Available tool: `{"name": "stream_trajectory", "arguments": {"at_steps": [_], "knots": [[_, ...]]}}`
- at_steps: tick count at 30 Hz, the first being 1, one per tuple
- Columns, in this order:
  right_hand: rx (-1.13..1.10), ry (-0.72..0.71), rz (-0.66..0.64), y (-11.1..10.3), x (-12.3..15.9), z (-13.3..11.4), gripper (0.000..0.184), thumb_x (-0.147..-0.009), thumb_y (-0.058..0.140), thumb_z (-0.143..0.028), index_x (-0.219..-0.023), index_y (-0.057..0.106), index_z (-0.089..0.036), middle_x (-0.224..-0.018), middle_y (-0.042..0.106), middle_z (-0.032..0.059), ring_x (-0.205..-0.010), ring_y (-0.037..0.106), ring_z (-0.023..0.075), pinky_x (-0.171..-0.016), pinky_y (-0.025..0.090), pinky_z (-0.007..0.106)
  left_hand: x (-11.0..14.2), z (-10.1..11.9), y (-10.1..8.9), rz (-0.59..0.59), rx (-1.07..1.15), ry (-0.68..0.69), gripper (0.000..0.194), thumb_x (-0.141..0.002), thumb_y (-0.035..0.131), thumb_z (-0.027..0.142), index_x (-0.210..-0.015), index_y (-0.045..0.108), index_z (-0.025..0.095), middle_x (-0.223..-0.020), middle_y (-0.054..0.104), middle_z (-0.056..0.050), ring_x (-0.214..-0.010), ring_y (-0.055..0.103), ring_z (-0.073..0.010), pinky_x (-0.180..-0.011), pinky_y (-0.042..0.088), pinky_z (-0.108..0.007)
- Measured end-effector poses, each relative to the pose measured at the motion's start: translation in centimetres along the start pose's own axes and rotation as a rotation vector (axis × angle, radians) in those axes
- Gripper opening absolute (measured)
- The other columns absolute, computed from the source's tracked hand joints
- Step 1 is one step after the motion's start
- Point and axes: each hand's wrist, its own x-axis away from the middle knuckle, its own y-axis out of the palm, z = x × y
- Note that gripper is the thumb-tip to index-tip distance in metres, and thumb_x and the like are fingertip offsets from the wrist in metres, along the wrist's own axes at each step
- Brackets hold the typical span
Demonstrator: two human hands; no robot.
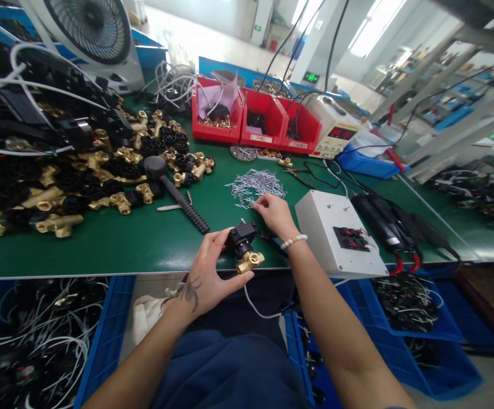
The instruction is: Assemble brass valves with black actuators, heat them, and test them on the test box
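Note:
My left hand (213, 270) is curled around a motorised valve, with its black actuator (242, 234) on top and its brass body (250, 262) at the table's front edge. A white cable (258, 311) hangs below it. My right hand (273, 213) reaches over the near side of a pile of small bent metal pins (258, 184). Its thumb and fingertips are pinched together at the pile; whatever is between them is too small to make out. Under the right wrist lies a dark tool, partly hidden.
A white switch box (330, 233) stands right of my right forearm. To the left lie a black mallet (174, 190) and a heap of brass valves (119, 199). Red bins (264, 122) and a power supply (334, 126) line the back. Blue crates (106, 335) sit below.

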Motion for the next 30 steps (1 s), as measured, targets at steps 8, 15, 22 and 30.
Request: {"name": "stream_trajectory", "arguments": {"at_steps": [8, 15, 22, 30], "knots": [[-0.271, 0.019, 0.072, -0.7, -0.2, 0.2, 0.011, -0.086, 0.062, -0.024, -0.08, 0.056, -0.016, -0.07, 0.061, -0.0002, -0.064, 0.058, 0.0144, -0.066, 0.043, 0.026, 0.1, 0.1, 0.0, -0.01, 0.03, -0.023, 0.076, -0.079, 0.076, 0.044, -0.142, 0.041, 0.021, -0.129, 0.05, -0.01, -0.116, 0.057, -0.0219, -0.1, 0.055, -0.039], [-0.375, 0.03, 0.073, -0.7, -0.2, 0.3, 0.008, -0.088, 0.054, -0.014, -0.086, 0.061, -0.014, -0.079, 0.067, 0.0024, -0.062, 0.062, 0.0115, -0.063, 0.046, 0.023, 0.0, 0.3, -0.2, -0.03, 0.065, -0.074, 0.075, -0.078, 0.076, 0.044, -0.142, 0.042, 0.023, -0.129, 0.049, -0.01, -0.115, 0.059, -0.0235, -0.101, 0.054, -0.043], [-0.373, 0.045, 0.052, -1.9, 0.0, -0.6, 0.009, -0.089, 0.055, -0.014, -0.08, 0.055, -0.015, -0.066, 0.063, 0.0001, -0.056, 0.061, 0.0112, -0.06, 0.045, 0.023, 0.0, 0.4, -0.2, -0.031, 0.085, -0.062, 0.074, -0.078, 0.076, 0.042, -0.141, 0.043, 0.024, -0.13, 0.049, -0.01, -0.117, 0.058, -0.0229, -0.1, 0.054, -0.043], [-0.729, -0.169, -0.014, -4.1, 4.4, -1.7, 0.009, -0.088, 0.061, -0.019, -0.096, 0.059, -0.015, -0.08, 0.067, 0.0003, -0.069, 0.067, 0.011, -0.07, 0.053, 0.025, 0.6, 0.8, -0.2, 0.117, -0.034, -0.098, 0.075, -0.077, 0.075, 0.043, -0.142, 0.045, 0.022, -0.124, 0.048, -0.009, -0.116, 0.054, -0.0233, -0.1, 0.052, -0.042]]}}
